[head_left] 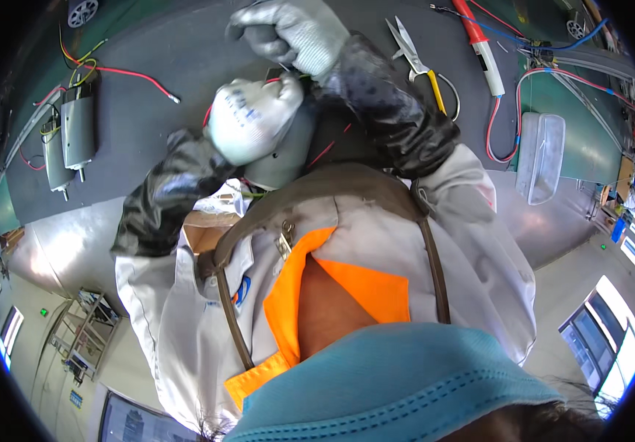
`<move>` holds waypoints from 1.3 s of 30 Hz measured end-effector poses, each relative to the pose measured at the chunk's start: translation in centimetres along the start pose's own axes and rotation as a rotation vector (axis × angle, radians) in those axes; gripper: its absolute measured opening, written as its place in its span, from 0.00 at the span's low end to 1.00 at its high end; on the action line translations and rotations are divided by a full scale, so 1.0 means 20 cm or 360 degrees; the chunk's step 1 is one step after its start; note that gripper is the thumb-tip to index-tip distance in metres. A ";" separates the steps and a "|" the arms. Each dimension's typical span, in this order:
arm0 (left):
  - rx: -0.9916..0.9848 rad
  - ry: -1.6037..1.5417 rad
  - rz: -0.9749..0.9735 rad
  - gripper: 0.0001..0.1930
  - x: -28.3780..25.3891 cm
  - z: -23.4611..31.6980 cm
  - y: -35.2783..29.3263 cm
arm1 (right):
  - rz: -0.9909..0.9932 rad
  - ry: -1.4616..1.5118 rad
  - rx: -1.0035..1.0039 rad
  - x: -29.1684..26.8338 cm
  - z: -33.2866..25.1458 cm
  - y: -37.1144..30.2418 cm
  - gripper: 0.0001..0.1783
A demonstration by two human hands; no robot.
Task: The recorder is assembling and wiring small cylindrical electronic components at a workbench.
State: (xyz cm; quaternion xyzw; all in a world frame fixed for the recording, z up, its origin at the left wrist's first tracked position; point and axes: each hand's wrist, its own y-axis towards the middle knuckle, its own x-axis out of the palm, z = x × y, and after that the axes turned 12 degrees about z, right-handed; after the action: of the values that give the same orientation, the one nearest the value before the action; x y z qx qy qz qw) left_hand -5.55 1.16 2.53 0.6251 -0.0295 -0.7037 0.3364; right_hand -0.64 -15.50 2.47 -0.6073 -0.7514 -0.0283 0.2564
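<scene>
Centrally, a dark grey mat (173, 44) covers the work surface, with green sections (594, 144) visible to the right and a shiny metal strip (67, 239) along the near left edge. The grey cylinder (280, 158) is located on the mat directly before the person's apron (361, 188), partly covered by the left hand (255, 121). The left glove rests against its upper part with fingers bent — whether they grip the body or a lead cannot be determined. The right hand (291, 37), also gloved, is positioned just beyond; its fingers are curled inward, and any item within them is hidden.

Left side of mat: two grey motors (78, 132) side by side, shafts toward the person, with a red lead (137, 74) extending right. Right side: scissors (417, 66) with blades apart and a yellow grip, a red-and-white handheld tool (483, 55) on a looping cable, and a translucent tray (541, 158).

Surrounding room: pale floor (553, 276), a metal-framed rack (85, 335) at lower left, and bright windows (612, 335) at lower right — all bent by the lens.
</scene>
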 end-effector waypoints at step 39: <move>-0.1210 -0.1974 0.0432 0.15 0.08 -0.46 -0.01 | 0.0060 -0.2735 -0.0598 -0.20 -0.11 -0.68 0.30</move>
State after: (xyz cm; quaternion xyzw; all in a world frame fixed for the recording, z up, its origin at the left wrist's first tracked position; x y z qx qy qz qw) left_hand 2.61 4.02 -0.88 -0.0561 -0.0455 -0.8415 0.5353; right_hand -11.84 -23.48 6.33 -0.4629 -0.6573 0.3196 -0.5016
